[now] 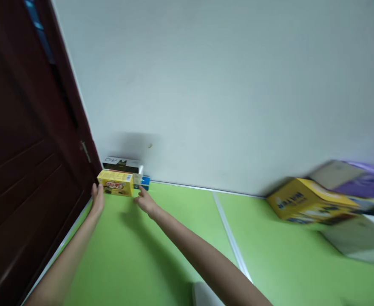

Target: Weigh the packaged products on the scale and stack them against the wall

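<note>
Holding the left hand (98, 199) and the right hand (145, 201) apart, at opposite ends of a yellow printed carton (115, 183). Placing the left hand at the carton's left end, apparently against it, and the right hand just beside the right end; being unable to tell surely whether touching on either side. Extending the left arm (72, 255) from the lower left, laying the fingers straight and turning the palm toward the carton. Stretching the right arm (199, 246) diagonally from the lower right, pointing the index finger toward a blue box (145, 182) and loosely curling the other fingers.

Seeing the carton resting lengthwise on the green floor (180, 221), showing a red oval logo with pale lettering too small to read, dark shapes below, and a barcode-like patch on top. Finding a white-and-black box (123, 164) directly behind, near the wall (225, 93), with the blue box partly hidden beside it. Meeting a dark red door (21, 127) at left. Looking well to the right, past a white strip (233, 238), and seeing a yellow WATER carton (292, 202) near a blurred purple box (362, 185) and a pale box (362, 238).
</note>
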